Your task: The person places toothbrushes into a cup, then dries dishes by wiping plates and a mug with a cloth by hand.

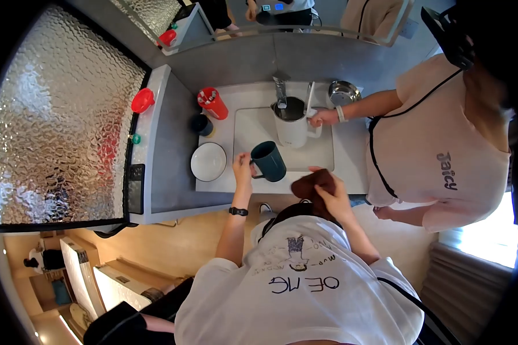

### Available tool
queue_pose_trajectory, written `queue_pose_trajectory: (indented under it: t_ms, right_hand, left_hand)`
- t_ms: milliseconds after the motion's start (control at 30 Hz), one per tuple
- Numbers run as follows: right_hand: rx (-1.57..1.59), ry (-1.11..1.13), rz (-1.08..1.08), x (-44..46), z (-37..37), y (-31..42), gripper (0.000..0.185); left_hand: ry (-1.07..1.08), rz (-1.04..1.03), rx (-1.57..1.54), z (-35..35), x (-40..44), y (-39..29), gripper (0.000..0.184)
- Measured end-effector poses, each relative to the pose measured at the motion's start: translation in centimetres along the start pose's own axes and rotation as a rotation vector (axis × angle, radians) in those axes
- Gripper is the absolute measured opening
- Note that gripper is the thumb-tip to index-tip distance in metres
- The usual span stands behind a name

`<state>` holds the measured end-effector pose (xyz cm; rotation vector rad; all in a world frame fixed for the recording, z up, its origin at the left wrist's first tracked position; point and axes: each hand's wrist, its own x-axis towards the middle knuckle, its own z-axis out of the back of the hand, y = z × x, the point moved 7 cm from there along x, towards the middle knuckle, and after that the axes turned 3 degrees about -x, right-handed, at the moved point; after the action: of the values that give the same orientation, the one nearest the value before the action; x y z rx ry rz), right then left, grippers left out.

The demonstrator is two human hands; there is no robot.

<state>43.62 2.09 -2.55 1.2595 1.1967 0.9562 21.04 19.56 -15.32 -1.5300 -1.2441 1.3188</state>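
My left hand [243, 168] is closed on the handle of a dark teal mug [270, 161], which is tilted over the front edge of the sink. In my right hand [335, 198] a crumpled brown cloth [311, 185] is gripped, just right of the mug and close to my body. Beyond the mug, a white kettle [292, 129] with its lid up stands under the tap [280, 92]. A co-worker's hand [326, 118] is at the kettle's handle.
Left of the sink [247, 138] are a white bowl [208, 161], a dark jar [201, 125] and a red cup [213, 103] holding small white items. A metal bowl [344, 93] sits at the back right. The co-worker [443, 144] stands close on the right.
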Motion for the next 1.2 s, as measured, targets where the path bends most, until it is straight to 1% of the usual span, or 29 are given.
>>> queue_pose_trajectory:
  t_ms: [33, 67, 100, 133, 167, 233, 267, 300, 333, 400, 433, 467, 500, 533, 567, 600, 633, 667, 733, 767, 833, 867, 933, 967, 1067, 1100, 1133, 1200]
  right_hand:
    - [-0.079, -0.045, 0.057, -0.3, 1.5, 0.5, 0.036]
    - [-0.158, -0.089, 0.115, -0.3, 2.8, 0.8, 0.034]
    - [-0.158, -0.081, 0.122, -0.1, 3.7, 0.4, 0.034]
    - [-0.118, -0.096, 0.081, 0.1, 4.6, -0.5, 0.029]
    - [-0.076, -0.113, 0.029, 0.0, 5.0, -1.5, 0.025]
    - [-0.077, -0.129, -0.046, -0.4, 4.8, -2.9, 0.022]
    - [-0.087, -0.147, -0.087, 0.2, 4.9, -3.3, 0.019]
    - [-0.022, -0.113, -0.025, 0.6, 4.2, -2.6, 0.016]
    - [0.069, -0.094, -0.025, 1.1, 3.5, -2.5, 0.017]
    - [0.023, -0.050, -0.161, 1.9, 2.4, -1.9, 0.016]
    - [0.026, -0.053, -0.165, 2.3, 1.7, -2.2, 0.016]
    - [-0.007, -0.083, -0.093, 2.6, 1.2, -2.1, 0.016]
    - [-0.048, -0.113, -0.016, 2.9, 0.9, -1.9, 0.016]
    - [-0.062, -0.121, -0.012, 3.3, 0.3, -2.1, 0.016]
    - [0.008, -0.171, -0.020, 3.3, -0.5, -2.4, 0.014]
    - [0.080, -0.219, -0.031, 3.2, -1.2, -2.9, 0.013]
    - [0.073, -0.229, -0.031, 3.4, -2.0, -3.2, 0.011]
    - [0.063, -0.237, -0.028, 3.6, -2.6, -3.1, 0.011]
    - [0.023, -0.217, -0.046, 4.2, -4.4, -2.6, 0.011]
    - [-0.018, -0.221, -0.060, 4.4, -5.0, -2.4, 0.010]
    - [-0.019, -0.265, -0.085, 4.6, -5.8, -2.5, 0.010]
    - [-0.009, -0.271, -0.116, 4.9, -6.3, -2.7, 0.009]
    - [-0.023, -0.310, -0.158, 5.1, -7.3, -2.5, 0.009]
    - [-0.031, -0.328, -0.169, 5.1, -7.6, -2.8, 0.009]
    - [-0.044, -0.400, -0.193, 5.2, -8.7, -3.3, 0.010]
    - [-0.047, -0.407, -0.182, 5.3, -8.9, -3.3, 0.010]
    - [-0.046, -0.411, -0.172, 5.3, -9.1, -3.5, 0.010]
    - [-0.050, -0.416, -0.173, 5.2, -9.1, -3.7, 0.010]
  left_hand:
    - [0.030, 0.258, -0.244, -0.4, -0.6, 2.6, 0.010]
    - [0.024, 0.252, -0.248, -0.3, -0.8, 3.4, 0.010]
    - [-0.010, 0.227, -0.232, -0.2, -0.9, 3.9, 0.010]
    - [-0.046, 0.208, -0.213, -0.2, -0.8, 4.4, 0.011]
    - [-0.043, 0.178, -0.279, -0.4, -0.7, 4.8, 0.010]
    - [-0.049, 0.164, -0.240, -0.1, -0.2, 5.7, 0.009]
    - [-0.040, 0.124, -0.215, -0.4, 0.8, 5.6, 0.009]
    - [0.001, 0.095, -0.203, -0.7, 1.8, 5.5, 0.008]
    - [-0.002, 0.077, -0.211, -1.2, 3.2, 4.7, 0.008]
    - [0.069, 0.083, -0.271, -2.1, 5.3, 3.8, 0.008]
    - [0.102, 0.050, -0.331, -2.5, 6.8, 3.0, 0.006]
    - [0.105, 0.060, -0.330, -2.6, 8.2, 2.4, 0.006]
    - [0.106, -0.062, -0.237, -2.9, 10.0, 1.1, 0.010]
    - [0.107, -0.190, -0.151, -3.6, 11.9, -0.2, 0.014]
    - [0.106, -0.186, -0.164, -4.1, 13.7, -0.6, 0.014]
    - [0.134, -0.255, -0.111, -4.4, 15.3, -1.1, 0.014]
    - [0.166, -0.326, -0.058, -4.6, 16.7, -1.4, 0.015]
    - [0.174, -0.324, -0.070, -4.7, 17.9, -1.1, 0.015]
    - [0.077, -0.455, 0.090, -4.8, 20.6, -0.4, 0.020]
    - [0.107, -0.450, 0.076, -5.2, 21.7, 0.3, 0.020]
    - [0.112, -0.285, -0.098, -4.8, 24.0, 2.5, 0.019]
    - [0.135, -0.270, -0.110, -5.1, 25.1, 3.2, 0.019]
    - [0.102, -0.259, -0.100, -4.6, 26.4, 4.9, 0.019]
    - [0.077, -0.312, -0.072, -4.5, 27.0, 5.5, 0.018]
    - [0.095, -0.270, -0.065, -4.8, 27.5, 5.6, 0.019]
    - [0.057, -0.221, -0.043, -4.7, 27.7, 5.9, 0.022]
    - [0.066, -0.211, -0.043, -5.0, 27.7, 5.9, 0.022]
    - [-0.053, -0.359, 0.214, -4.6, 27.9, 4.9, 0.027]
